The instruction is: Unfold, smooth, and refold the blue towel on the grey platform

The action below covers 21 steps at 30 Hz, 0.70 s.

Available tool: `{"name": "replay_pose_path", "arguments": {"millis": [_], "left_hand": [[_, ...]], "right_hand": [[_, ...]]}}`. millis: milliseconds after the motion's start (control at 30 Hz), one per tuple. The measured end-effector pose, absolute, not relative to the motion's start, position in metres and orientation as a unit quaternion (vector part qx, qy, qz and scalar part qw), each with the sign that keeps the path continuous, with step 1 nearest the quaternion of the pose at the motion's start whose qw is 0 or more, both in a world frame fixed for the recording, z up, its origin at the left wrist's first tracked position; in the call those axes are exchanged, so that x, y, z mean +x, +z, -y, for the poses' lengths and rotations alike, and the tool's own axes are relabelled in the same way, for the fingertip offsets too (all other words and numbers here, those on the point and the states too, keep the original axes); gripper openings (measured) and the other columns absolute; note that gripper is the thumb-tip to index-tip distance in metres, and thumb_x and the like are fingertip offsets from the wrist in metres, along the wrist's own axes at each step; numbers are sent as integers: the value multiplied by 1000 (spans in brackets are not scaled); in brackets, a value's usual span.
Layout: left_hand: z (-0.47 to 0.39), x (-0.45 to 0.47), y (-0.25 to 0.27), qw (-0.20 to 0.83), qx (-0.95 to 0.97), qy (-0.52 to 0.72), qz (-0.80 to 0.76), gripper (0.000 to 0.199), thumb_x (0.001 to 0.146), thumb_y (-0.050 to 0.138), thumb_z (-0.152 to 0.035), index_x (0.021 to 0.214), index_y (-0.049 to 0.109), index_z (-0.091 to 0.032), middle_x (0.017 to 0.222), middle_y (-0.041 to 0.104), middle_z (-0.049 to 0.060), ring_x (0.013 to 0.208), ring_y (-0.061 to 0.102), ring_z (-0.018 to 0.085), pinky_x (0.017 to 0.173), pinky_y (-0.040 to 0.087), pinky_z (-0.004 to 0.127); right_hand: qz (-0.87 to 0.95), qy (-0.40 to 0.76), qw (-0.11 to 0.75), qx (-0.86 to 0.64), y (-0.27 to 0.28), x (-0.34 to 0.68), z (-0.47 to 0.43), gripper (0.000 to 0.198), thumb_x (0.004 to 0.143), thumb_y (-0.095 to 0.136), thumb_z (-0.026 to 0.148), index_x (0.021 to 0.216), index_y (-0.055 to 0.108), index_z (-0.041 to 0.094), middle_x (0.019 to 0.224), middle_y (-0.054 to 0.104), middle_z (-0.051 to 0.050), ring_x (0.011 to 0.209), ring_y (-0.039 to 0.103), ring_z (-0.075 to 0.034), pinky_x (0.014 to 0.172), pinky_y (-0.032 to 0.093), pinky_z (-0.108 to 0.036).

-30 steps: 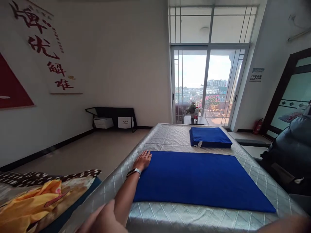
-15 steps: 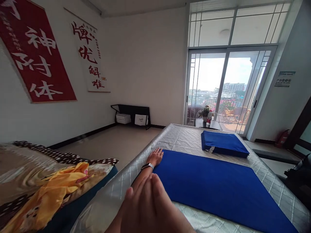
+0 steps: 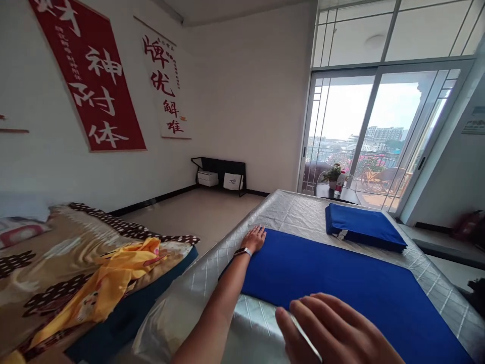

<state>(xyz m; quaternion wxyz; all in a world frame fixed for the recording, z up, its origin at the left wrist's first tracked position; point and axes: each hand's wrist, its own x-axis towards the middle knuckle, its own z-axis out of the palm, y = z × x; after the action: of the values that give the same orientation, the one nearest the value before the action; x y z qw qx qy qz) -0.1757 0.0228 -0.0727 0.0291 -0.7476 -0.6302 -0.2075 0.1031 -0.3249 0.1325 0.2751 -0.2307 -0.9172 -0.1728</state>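
Observation:
A flat blue fabric sheet [image 3: 326,268] lies spread on a bed-like surface with a silver quilted cover [image 3: 288,207]. My left hand [image 3: 255,237], with a watch on its wrist, rests flat on the sheet's far left corner, fingers stretched out. Close to the camera, my right hand [image 3: 337,323] hovers above the sheet's near edge. Its fingers are slightly bent and the thumb stands apart, with a pale gap between them. A folded blue stack [image 3: 364,227] with a whitish tag sits beyond the sheet, towards the window.
On the left, a bed carries a patterned blanket [image 3: 64,253] and a crumpled yellow cloth [image 3: 117,278]. A black rack [image 3: 220,167] with white boxes stands by the far wall. Past the silver surface are a small table [image 3: 337,193], a potted plant [image 3: 332,174] and sliding glass doors [image 3: 379,131].
My right hand has moved right, away from my left forearm, and out over the sheet's near edge. My left hand stays on the corner. The view has turned slightly left.

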Motion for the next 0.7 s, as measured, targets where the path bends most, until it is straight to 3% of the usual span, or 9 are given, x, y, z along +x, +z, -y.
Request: {"name": "replay_pose_path", "arguments": {"millis": [133, 333, 533, 700], "left_hand": [[-23, -178, -73, 18, -750, -200, 630, 51, 101, 33, -34, 148, 45, -18, 153, 45, 15, 144, 36, 30, 116, 27, 53], [-29, -183, -77, 13, -756, -186, 627, 53, 100, 33, -31, 148, 44, -12, 154, 43, 17, 145, 33, 31, 118, 26, 51], [-32, -189, -81, 28, -764, -165, 623, 54, 99, 33, -32, 148, 44, -13, 153, 45, 15, 145, 35, 29, 117, 28, 50], [-30, -189, -81, 53, -765, -140, 626, 54, 101, 30, -32, 149, 43, -11, 155, 41, 17, 145, 35, 29, 116, 29, 49]], "right_hand": [[893, -180, 170, -376, 135, 123, 286, 31, 97, 42, 18, 115, 66, 24, 94, 73, -7, 85, 68, -19, 80, 53, -35], [855, -121, 77, -498, 92, 152, 218, 24, 99, 42, 23, 96, 66, 20, 95, 71, -6, 91, 65, -18, 86, 45, -30], [806, -37, 120, -578, 51, 166, 166, 36, 100, 36, 25, 122, 64, 21, 122, 69, -8, 114, 61, -19, 98, 43, -29], [765, 13, 150, -627, 24, 177, 126, 54, 100, 33, 36, 148, 44, 15, 152, 47, -11, 142, 38, -20, 118, 26, -32]]}}
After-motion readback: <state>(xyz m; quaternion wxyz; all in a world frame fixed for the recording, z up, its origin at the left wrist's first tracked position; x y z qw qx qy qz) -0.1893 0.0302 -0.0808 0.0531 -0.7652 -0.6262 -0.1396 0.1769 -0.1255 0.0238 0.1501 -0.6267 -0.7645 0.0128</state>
